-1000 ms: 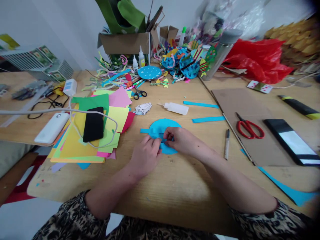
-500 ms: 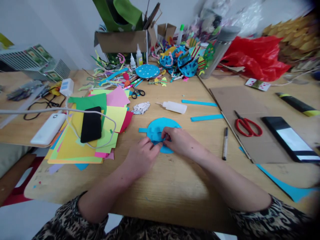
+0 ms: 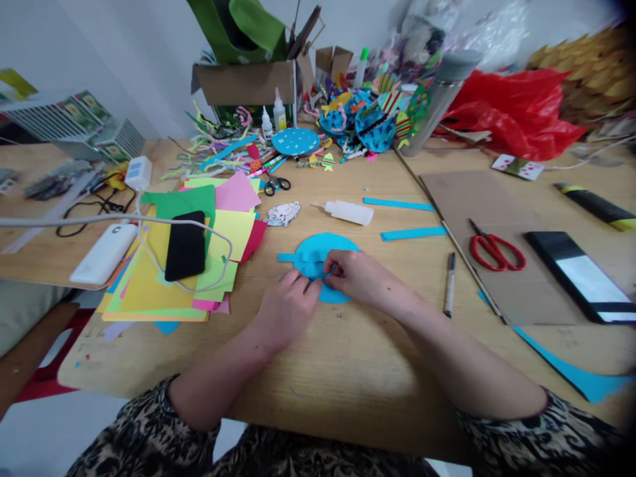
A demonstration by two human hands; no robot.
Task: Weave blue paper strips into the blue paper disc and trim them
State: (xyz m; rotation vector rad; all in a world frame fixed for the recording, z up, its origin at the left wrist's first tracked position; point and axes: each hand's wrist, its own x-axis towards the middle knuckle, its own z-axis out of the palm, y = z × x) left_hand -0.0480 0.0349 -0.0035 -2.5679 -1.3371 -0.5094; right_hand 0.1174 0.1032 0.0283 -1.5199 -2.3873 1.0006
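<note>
A blue paper disc [image 3: 312, 253] lies flat on the wooden table [image 3: 348, 358], with a blue paper strip [image 3: 286, 257] sticking out past its left edge. My left hand [image 3: 288, 306] rests on the disc's near-left part, fingertips pinching the strip. My right hand [image 3: 362, 278] covers the near-right part, thumb and forefinger pinching the same strip at the disc's middle. The hands hide the disc's near half.
A stack of coloured paper [image 3: 199, 258] with a black phone [image 3: 185, 245] lies left. A glue bottle [image 3: 348, 212], two blue strips [image 3: 412, 233], a marker [image 3: 450, 283], red scissors [image 3: 491, 250] on cardboard [image 3: 477, 205] and a tablet [image 3: 581, 278] lie right. Craft clutter fills the back.
Both hands stay on the blue disc. My right thumb and forefinger have shifted slightly left along the strip. The view has drifted a little.
</note>
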